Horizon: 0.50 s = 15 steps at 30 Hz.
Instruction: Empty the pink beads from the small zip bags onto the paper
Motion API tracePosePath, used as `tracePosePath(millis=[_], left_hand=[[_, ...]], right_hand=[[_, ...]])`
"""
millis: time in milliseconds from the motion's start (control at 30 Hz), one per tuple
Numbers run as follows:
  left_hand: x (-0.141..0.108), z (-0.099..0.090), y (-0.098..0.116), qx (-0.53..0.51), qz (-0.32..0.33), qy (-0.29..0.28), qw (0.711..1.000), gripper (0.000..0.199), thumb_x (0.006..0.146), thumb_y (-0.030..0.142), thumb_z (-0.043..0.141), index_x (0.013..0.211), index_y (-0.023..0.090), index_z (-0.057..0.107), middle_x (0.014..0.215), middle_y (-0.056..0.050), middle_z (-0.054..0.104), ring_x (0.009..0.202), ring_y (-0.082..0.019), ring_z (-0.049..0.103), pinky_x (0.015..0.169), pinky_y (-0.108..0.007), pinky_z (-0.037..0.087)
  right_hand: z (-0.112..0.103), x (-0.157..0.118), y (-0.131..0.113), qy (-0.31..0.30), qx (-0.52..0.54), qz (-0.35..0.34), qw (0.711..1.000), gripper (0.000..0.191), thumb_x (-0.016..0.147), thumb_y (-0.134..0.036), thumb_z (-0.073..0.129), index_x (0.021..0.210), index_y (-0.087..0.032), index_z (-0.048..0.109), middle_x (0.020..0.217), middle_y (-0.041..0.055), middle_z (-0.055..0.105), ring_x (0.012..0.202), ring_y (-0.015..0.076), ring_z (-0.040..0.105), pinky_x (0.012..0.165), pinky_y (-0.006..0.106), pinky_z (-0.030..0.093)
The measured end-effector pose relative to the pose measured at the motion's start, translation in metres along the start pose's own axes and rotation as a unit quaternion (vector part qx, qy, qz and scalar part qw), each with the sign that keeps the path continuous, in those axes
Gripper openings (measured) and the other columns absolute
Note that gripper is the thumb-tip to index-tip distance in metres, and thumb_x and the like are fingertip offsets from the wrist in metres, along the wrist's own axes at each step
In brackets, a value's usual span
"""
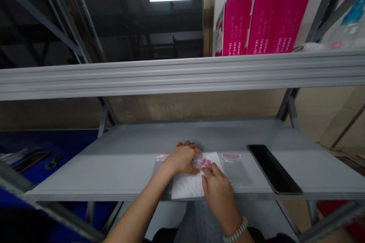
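Observation:
A white cloth or tissue lies near the front edge of the shelf, with several small pink ring-like pieces on it. My left hand rests over the cloth, thumb and fingers curled around a clear zip bag whose red-lined mouth faces the pink pieces. Just below those pieces, my right hand has its fingers bent and its fingertips together; whatever they hold is too small to make out. Another clear zip bag shows partly behind my left wrist. A flat zip bag lies right of the cloth.
A black phone or tablet lies at the right of the grey shelf. A metal beam crosses above. Pink boxes and a blue-topped clear bottle stand on the upper level. Dark items sit on a blue surface at left.

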<state>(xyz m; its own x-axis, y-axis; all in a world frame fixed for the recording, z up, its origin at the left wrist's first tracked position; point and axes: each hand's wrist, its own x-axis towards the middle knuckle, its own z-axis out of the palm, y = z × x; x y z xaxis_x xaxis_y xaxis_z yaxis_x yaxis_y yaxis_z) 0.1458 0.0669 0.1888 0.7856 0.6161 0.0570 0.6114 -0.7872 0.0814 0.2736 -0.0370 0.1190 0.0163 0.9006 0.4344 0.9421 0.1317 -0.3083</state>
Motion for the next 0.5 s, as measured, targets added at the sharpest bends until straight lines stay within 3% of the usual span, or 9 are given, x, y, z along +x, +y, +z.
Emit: tracePosePath(millis=[500], left_hand=[[-0.001,-0.014,0.013,0.026,-0.045,-0.025,0.998,0.043,0.065,0.031,0.079,0.106,0.024,0.071,0.110,-0.013,0.065,0.109,-0.039,0.054,0.088,-0.057,0.042]], right_hand=[[0.004,-0.002,0.001,0.017,-0.008,0.000,1.000,0.025,0.082,0.000,0.058,0.097,-0.016,0.070,0.099,0.0117,0.069,0.085,0.0242,0.069,0.075,0.033,0.057]])
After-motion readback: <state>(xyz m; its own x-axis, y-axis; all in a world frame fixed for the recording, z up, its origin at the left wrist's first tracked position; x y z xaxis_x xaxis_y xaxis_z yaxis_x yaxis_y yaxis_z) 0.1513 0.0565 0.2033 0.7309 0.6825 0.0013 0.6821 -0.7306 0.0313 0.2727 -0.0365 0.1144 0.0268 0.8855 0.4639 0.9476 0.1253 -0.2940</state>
